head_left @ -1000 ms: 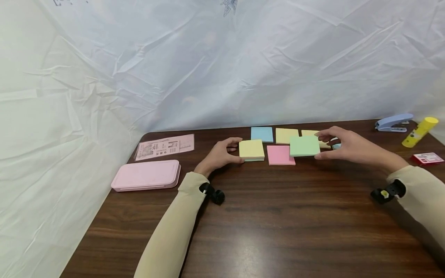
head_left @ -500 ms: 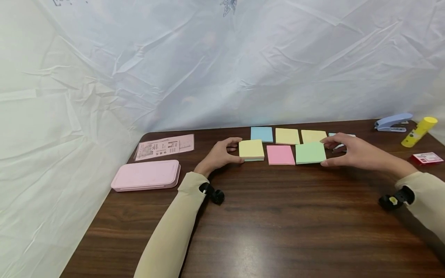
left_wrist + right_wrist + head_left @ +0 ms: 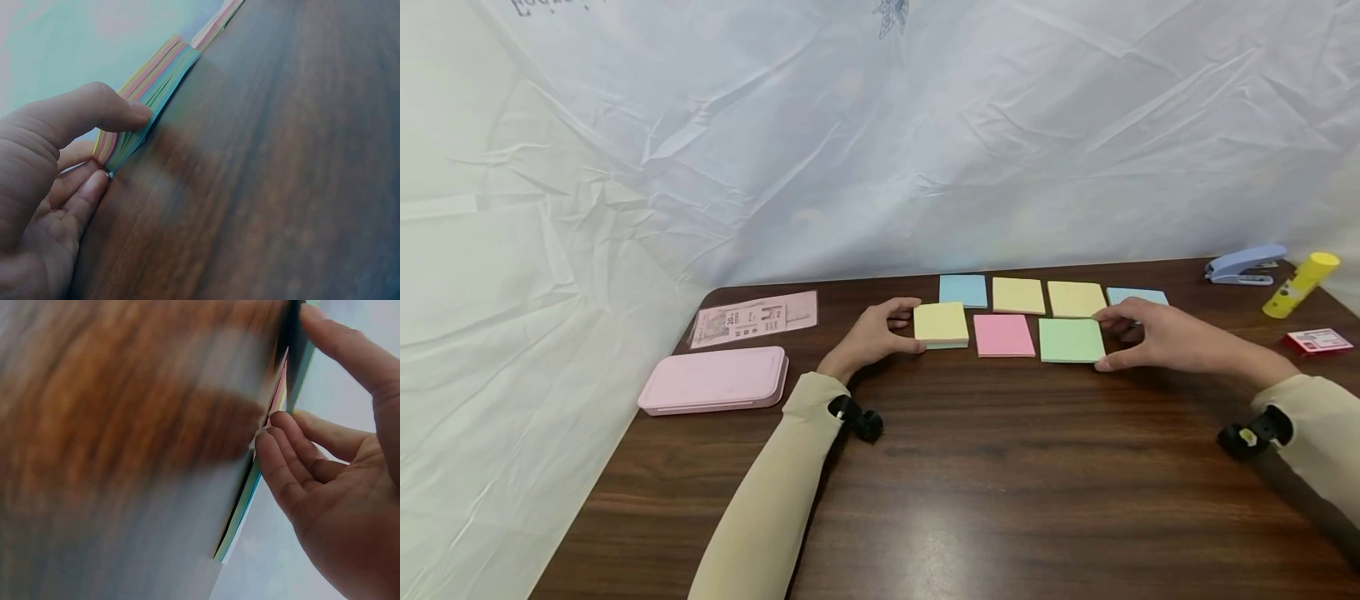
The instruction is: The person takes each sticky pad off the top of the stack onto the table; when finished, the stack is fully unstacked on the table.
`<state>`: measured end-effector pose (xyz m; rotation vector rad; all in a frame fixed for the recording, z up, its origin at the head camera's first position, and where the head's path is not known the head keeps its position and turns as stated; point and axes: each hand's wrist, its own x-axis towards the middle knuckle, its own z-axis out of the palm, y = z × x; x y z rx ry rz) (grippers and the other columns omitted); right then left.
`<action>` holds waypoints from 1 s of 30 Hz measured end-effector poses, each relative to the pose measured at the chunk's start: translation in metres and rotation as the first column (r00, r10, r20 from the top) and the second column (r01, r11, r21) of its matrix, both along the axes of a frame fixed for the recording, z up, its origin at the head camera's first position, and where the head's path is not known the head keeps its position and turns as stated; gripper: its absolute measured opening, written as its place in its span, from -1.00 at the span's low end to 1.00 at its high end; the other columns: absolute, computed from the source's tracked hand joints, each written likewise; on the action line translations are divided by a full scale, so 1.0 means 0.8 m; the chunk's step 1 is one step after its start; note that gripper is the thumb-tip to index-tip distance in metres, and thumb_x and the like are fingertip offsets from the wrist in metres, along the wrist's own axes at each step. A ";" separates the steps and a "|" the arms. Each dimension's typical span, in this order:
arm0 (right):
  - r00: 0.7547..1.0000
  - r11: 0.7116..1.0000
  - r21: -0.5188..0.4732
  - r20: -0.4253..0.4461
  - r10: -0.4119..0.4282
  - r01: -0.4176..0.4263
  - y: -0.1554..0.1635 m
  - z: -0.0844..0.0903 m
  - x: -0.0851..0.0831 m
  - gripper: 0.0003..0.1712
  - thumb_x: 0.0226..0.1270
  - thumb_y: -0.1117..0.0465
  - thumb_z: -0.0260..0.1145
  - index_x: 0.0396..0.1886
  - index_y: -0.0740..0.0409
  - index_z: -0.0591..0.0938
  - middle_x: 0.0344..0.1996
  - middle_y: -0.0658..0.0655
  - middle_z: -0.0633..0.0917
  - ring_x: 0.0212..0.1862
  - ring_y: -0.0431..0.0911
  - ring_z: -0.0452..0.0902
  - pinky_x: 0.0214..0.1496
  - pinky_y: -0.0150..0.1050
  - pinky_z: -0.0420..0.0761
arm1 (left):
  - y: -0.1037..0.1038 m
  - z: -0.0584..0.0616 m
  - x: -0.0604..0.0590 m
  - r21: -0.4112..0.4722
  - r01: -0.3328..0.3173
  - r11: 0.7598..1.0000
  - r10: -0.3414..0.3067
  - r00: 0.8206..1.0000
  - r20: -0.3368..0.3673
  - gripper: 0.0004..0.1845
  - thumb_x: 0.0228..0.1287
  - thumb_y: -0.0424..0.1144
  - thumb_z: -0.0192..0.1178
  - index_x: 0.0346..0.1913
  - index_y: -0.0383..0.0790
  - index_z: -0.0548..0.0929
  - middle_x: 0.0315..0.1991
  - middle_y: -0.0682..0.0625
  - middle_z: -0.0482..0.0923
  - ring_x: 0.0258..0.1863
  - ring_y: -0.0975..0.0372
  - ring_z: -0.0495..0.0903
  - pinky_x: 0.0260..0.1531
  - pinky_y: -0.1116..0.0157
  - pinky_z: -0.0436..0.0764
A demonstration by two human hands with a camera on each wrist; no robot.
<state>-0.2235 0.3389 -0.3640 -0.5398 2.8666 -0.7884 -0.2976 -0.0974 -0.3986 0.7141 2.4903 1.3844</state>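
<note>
On the brown table (image 3: 1000, 467) my left hand (image 3: 910, 327) grips a yellow-topped sticky-note pad (image 3: 942, 323) by its left edge. In the left wrist view thumb and fingers pinch its multicoloured stack (image 3: 156, 81). A pink pad (image 3: 1003, 335) lies to its right, then a green pad (image 3: 1071, 340) flat on the table. My right hand (image 3: 1108, 340) holds the green pad's right edge between thumb and fingers; the right wrist view shows that edge (image 3: 295, 362), blurred. Behind them lies a row of notes: blue (image 3: 963, 290), yellow (image 3: 1018, 295), yellow (image 3: 1077, 298), blue (image 3: 1137, 296).
A pink case (image 3: 713, 379) and a printed packet (image 3: 755, 317) lie at the left. At the far right are a blue stapler (image 3: 1243, 262), a yellow glue stick (image 3: 1300, 285) and a small red card (image 3: 1320, 340). A crinkled white sheet (image 3: 880, 150) backs the table.
My right hand brought the green pad down from above the pink pad and set it flat to the pink pad's right. The far blue note came into view. My left hand stayed put.
</note>
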 end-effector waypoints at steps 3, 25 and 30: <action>1.000 1.000 0.016 0.003 0.009 -0.010 0.000 -0.001 -0.001 -0.11 0.21 0.04 0.69 0.36 0.46 0.52 0.14 0.32 0.58 0.12 0.19 0.59 0.03 -0.03 0.70 | 0.000 0.001 0.000 0.003 0.002 1.000 -0.002 1.000 -0.001 -0.16 0.25 -0.33 0.55 0.56 -0.24 0.44 0.44 -0.15 0.46 0.36 0.00 0.49 0.37 0.13 0.50; 0.996 0.996 -0.053 -0.052 0.075 -0.077 -0.092 0.025 -0.034 -0.11 0.31 -0.12 0.60 0.43 0.34 0.52 0.20 0.27 0.56 0.19 0.18 0.59 0.20 0.18 0.66 | -0.002 -0.002 -0.001 0.011 0.009 1.000 -0.009 1.000 -0.006 -0.16 0.25 -0.31 0.55 0.57 -0.25 0.43 0.45 -0.16 0.45 0.36 -0.02 0.49 0.37 0.12 0.51; 0.993 0.992 -0.068 -0.049 0.106 -0.109 -0.125 0.021 -0.049 -0.09 0.30 -0.08 0.62 0.43 0.40 0.51 0.21 0.31 0.57 0.20 0.20 0.58 0.22 0.17 0.65 | -0.002 -0.004 -0.003 0.008 0.006 1.000 -0.006 1.000 -0.011 -0.16 0.23 -0.31 0.56 0.56 -0.24 0.45 0.44 -0.16 0.47 0.35 0.00 0.50 0.36 0.13 0.52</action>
